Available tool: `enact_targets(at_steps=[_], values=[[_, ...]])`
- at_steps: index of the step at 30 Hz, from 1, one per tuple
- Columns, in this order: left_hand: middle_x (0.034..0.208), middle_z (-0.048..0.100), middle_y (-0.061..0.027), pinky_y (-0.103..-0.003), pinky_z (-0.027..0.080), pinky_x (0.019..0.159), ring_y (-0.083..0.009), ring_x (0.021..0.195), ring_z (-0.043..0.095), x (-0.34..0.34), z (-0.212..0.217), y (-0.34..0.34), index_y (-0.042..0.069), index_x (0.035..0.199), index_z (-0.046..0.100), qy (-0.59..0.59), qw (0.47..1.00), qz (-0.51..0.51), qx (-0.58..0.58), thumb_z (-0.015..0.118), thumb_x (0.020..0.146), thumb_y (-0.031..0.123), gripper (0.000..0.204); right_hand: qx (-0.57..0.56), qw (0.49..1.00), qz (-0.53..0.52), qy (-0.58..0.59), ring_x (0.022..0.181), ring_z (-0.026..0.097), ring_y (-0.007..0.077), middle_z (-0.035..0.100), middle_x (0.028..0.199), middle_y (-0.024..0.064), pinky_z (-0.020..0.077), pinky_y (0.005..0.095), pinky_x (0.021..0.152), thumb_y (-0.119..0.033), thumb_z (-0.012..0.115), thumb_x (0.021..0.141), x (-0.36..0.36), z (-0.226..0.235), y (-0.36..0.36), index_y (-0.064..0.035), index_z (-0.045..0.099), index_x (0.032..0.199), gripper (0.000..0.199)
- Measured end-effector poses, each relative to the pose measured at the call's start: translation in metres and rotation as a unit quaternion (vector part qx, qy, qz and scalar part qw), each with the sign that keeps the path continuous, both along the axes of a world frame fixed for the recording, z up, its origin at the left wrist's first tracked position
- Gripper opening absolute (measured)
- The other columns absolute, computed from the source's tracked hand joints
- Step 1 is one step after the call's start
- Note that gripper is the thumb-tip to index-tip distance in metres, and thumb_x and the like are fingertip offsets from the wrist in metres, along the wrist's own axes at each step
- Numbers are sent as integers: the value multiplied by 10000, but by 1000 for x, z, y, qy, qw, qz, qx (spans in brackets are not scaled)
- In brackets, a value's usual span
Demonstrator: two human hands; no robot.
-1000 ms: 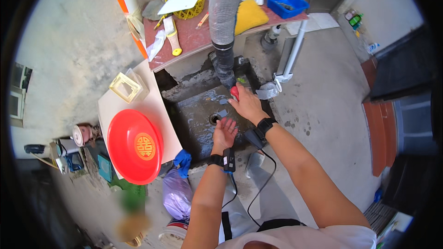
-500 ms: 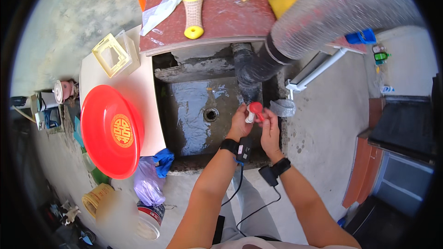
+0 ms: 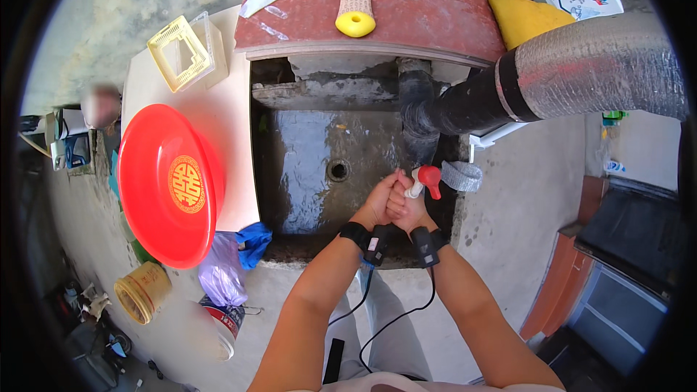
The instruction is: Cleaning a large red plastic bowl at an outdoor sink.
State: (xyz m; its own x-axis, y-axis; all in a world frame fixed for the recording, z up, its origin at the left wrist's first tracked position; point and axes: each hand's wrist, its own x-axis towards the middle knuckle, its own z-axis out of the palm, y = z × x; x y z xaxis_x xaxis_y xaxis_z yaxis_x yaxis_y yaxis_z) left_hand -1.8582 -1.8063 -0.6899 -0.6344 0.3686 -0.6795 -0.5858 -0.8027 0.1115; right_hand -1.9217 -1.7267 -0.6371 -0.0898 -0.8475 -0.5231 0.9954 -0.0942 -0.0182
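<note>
Your left hand and right hand are pressed together over the wet stone sink, fingers curled tight around each other, and whether they grip anything you cannot tell. Just beyond your fingertips sits the white tap with the red handle, touching them, a grey cloth right beside it. Far off past your left knuckles, the red basin rests on the counter.
</note>
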Motion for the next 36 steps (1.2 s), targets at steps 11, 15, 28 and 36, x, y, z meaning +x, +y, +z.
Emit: enact_targets(at_steps=[11, 15, 28, 36], values=[[910, 573, -46, -305, 434, 776, -185, 845, 549, -21, 19, 23, 32, 822, 590, 156, 657, -42, -736, 500, 822, 227, 214, 333, 796, -25, 505, 833, 542, 195, 565, 846, 83, 426, 320, 737, -253, 535, 828, 18, 18, 0, -44, 521, 937, 236], [1015, 564, -129, -297, 440, 783, -256, 885, 565, -18, 38, 43, 37, 1026, 551, 175, 753, 20, -634, 566, 752, 103, 282, 221, 960, -81, 149, 882, 563, 266, 579, 915, 124, 440, 366, 800, -208, 540, 814, -8, -26, 22, -40, 511, 954, 222], [927, 604, -97, -285, 451, 738, -173, 863, 572, -8, 58, 42, -2, 974, 556, 143, 663, 97, -728, 520, 765, 36, 215, 158, 977, -66, 126, 708, 552, 271, 547, 721, 83, 464, 401, 652, -337, 491, 833, -14, -27, 12, -69, 511, 788, 272], [765, 590, -67, -246, 452, 588, -157, 677, 564, -8, 26, 8, 54, 813, 595, 44, 940, 95, -324, 457, 737, -6, 169, 314, 861, -97, 387, 1175, 365, 216, 382, 1281, 89, 309, 399, 934, -403, 363, 896, -13, 82, 7, -76, 293, 1292, 518]])
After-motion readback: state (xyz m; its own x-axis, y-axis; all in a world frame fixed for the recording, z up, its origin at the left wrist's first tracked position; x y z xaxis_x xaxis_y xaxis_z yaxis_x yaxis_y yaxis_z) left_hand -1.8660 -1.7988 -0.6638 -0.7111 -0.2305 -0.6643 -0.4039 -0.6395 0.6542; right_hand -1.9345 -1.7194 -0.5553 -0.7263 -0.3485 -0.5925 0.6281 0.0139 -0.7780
